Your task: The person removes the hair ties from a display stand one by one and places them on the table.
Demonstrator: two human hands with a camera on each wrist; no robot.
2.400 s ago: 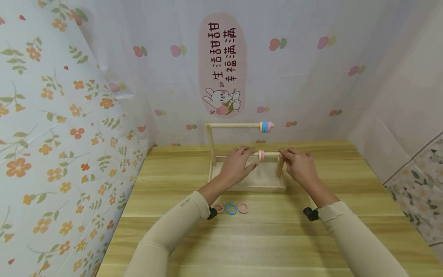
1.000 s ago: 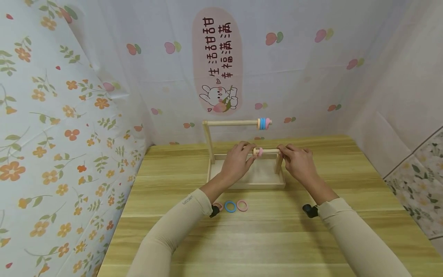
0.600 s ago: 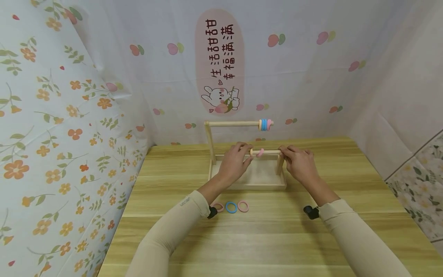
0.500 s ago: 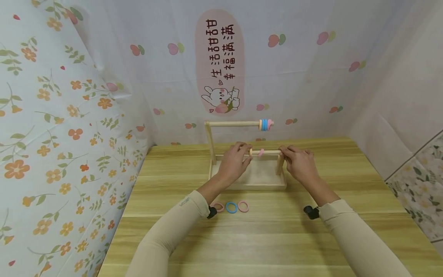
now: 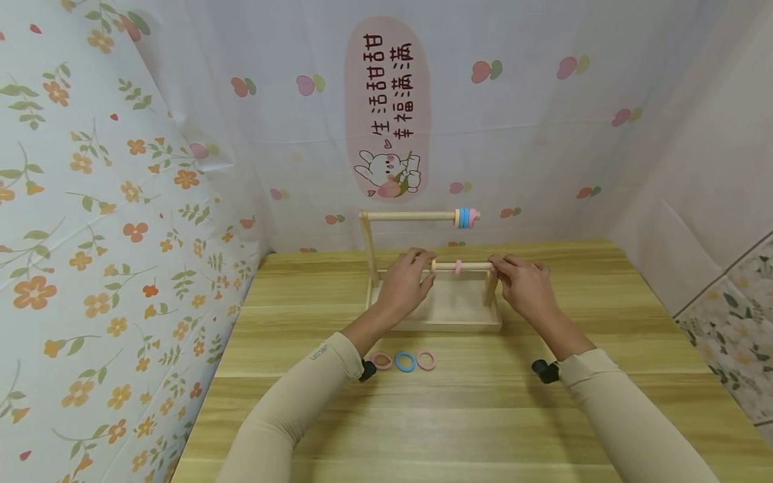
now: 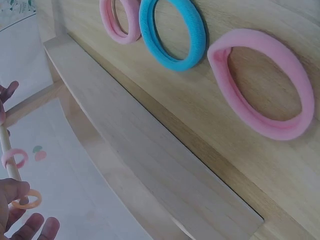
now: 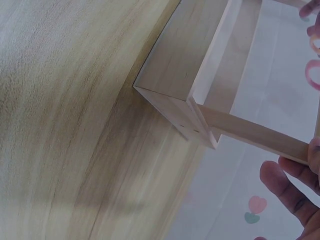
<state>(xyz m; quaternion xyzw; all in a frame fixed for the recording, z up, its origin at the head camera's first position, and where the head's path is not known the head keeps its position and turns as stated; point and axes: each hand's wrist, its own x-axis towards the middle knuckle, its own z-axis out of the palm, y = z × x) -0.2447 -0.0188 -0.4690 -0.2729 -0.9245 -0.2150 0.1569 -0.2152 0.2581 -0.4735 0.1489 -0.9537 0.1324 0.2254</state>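
Note:
In the head view, my left hand (image 5: 400,288) pinches a yellow hair tie (image 5: 433,265) at the left, free end of the lower rod (image 5: 477,266) of a wooden rack. The left wrist view shows the thumb against this tie (image 6: 35,201), which still encircles the rod's tip. A pink hair tie (image 5: 458,267) hangs round the rod further right, apart from both hands. My right hand (image 5: 527,288) grips the rod's right end where it meets the short post (image 5: 490,290); in the right wrist view its thumb and fingers are at that joint.
The upper rod (image 5: 410,216) carries yellow, blue and pink hair ties (image 5: 464,219) near its right end. A shallow tray (image 5: 447,327) forms the rack's base. In front on the table lie a pink tie (image 5: 382,368), a blue tie (image 5: 396,361) and another pink tie (image 5: 433,362).
My left hand has drawn the yellow hair tie leftward along the lower rod to its tip, away from the pink one beside it. The right hand keeps its place at the post.

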